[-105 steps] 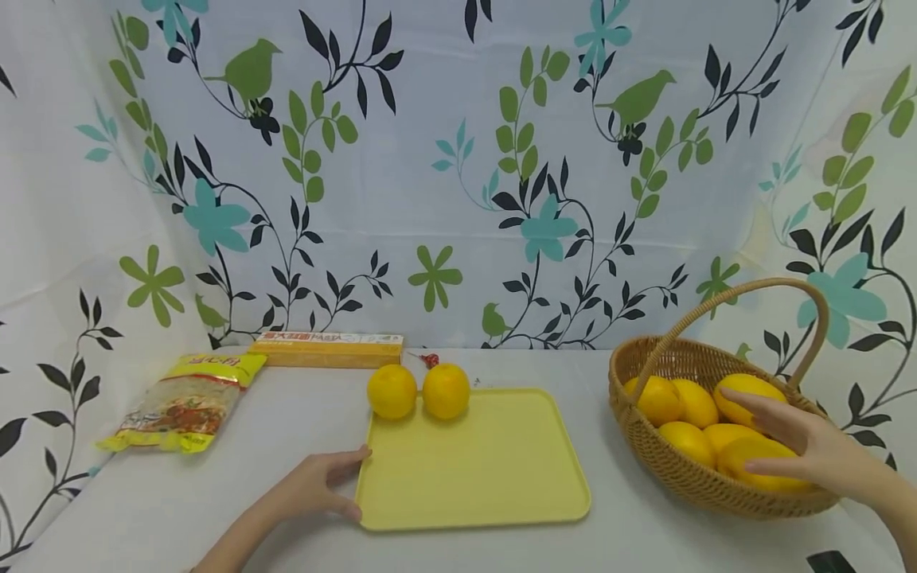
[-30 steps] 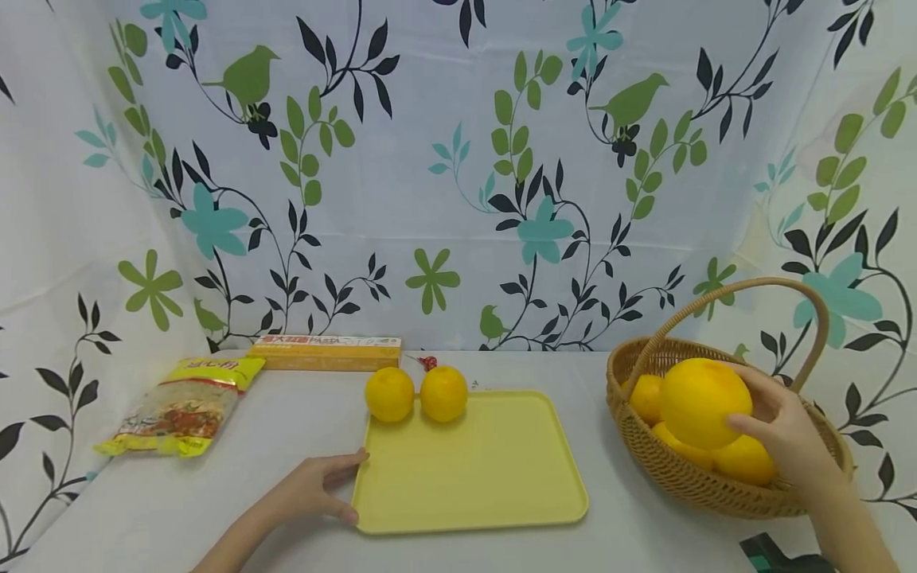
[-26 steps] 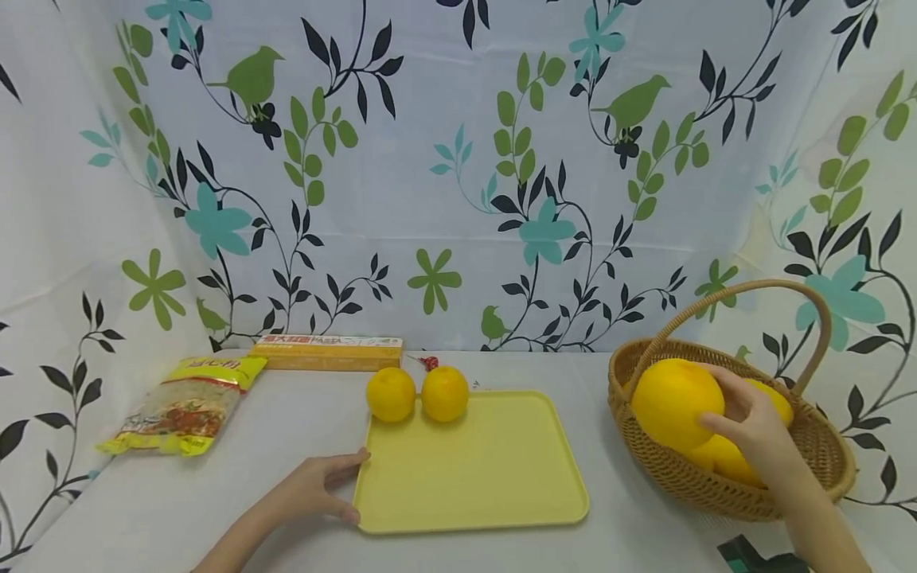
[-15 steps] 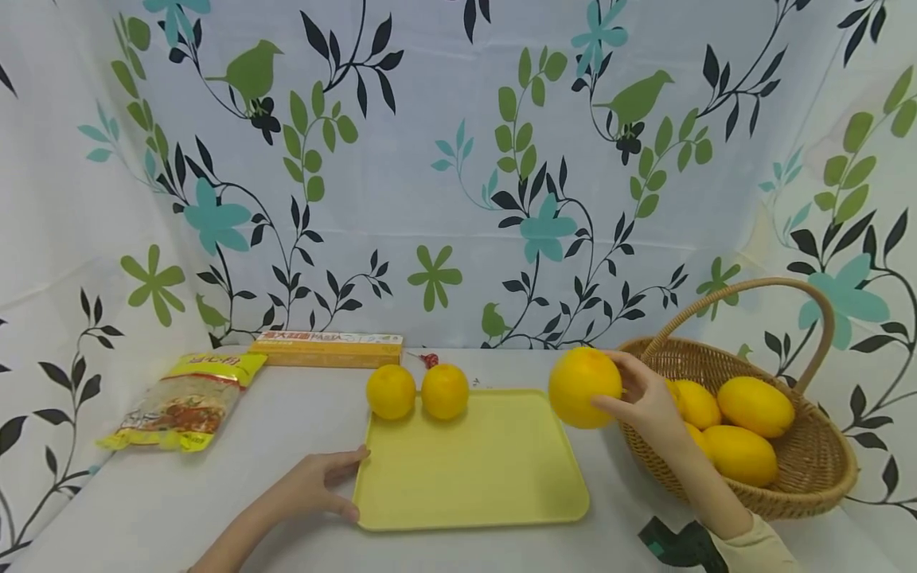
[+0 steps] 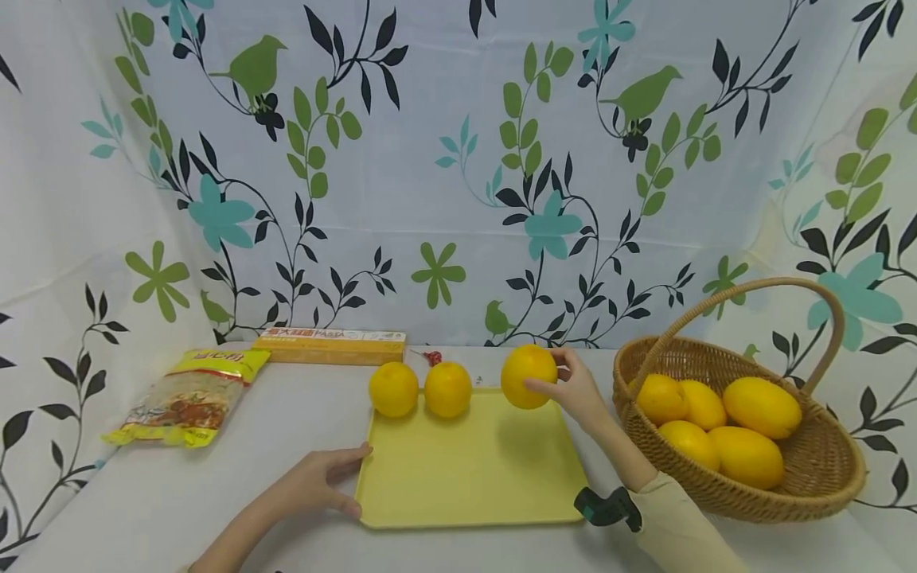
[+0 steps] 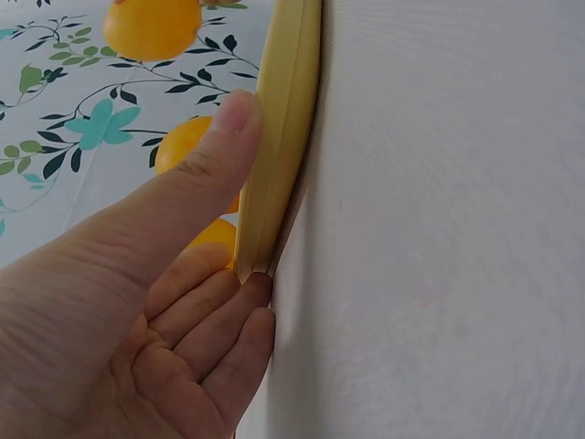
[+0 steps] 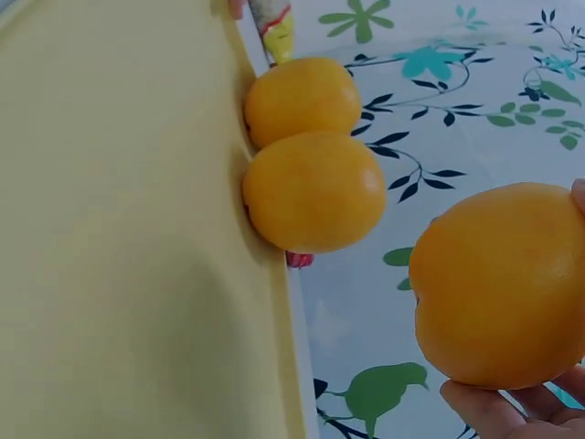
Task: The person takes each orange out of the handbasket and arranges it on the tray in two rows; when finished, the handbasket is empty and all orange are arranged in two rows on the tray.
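My right hand grips a large round orange above the far right part of a yellow tray. In the right wrist view the fingers show at the fruit's lower right, and the tray lies below. Two more oranges, one at the tray's far left corner and one beside it, sit along the far rim. My left hand rests against the tray's left edge, thumb and fingers spread apart. In the left wrist view its thumb lies on the rim.
A wicker basket with a tall handle stands at right, holding several yellow fruits, some lemon-shaped. Back left are a noodle bag and a pasta box. A small red item lies behind the tray. A patterned cloth hangs behind.
My right hand, at the basket earlier, has taken out an orange and carried it left over the tray. The left hand has stayed at the tray's edge.
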A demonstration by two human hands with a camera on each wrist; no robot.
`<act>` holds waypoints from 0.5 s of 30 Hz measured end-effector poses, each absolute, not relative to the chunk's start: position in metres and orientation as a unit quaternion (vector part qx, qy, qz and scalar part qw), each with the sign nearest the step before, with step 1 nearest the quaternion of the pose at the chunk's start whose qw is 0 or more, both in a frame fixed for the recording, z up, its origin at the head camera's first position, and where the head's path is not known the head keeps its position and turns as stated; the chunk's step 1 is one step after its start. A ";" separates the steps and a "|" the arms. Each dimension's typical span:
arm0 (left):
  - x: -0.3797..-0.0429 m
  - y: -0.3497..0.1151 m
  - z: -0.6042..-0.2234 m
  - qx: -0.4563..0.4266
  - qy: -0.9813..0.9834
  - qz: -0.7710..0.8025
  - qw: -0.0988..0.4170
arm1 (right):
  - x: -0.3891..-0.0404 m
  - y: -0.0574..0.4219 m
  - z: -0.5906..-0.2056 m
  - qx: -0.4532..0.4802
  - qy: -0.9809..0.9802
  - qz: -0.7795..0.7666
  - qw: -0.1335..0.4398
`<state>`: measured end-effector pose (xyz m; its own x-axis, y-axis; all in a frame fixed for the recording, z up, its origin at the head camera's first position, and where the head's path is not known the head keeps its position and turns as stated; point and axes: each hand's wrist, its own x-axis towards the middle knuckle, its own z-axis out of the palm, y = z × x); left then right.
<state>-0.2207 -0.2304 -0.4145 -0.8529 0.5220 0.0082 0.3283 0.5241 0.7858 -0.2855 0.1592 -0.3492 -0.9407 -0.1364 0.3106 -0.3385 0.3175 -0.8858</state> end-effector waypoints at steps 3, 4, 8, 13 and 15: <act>-0.222 -0.229 -0.414 0.245 0.864 0.424 0.115 | -0.294 0.157 -0.355 0.129 -0.817 0.555 0.087; -0.222 -0.229 -0.414 0.248 0.864 0.423 0.113 | -0.296 0.156 -0.356 0.125 -0.821 0.550 0.086; -0.222 -0.229 -0.415 0.253 0.864 0.422 0.109 | -0.301 0.153 -0.363 0.107 -0.829 0.543 0.081; -0.222 -0.229 -0.415 0.249 0.865 0.422 0.110 | -0.307 0.148 -0.371 0.101 -0.828 0.547 0.071; -0.222 -0.229 -0.415 0.252 0.865 0.420 0.108 | -0.310 0.146 -0.374 0.098 -0.831 0.544 0.065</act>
<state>-0.2218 -0.2289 -0.4149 -0.8499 0.5263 0.0254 0.3454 0.5199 0.7813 -0.3099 0.1459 -0.3738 -0.9723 -0.0924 0.2148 -0.2338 0.3889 -0.8911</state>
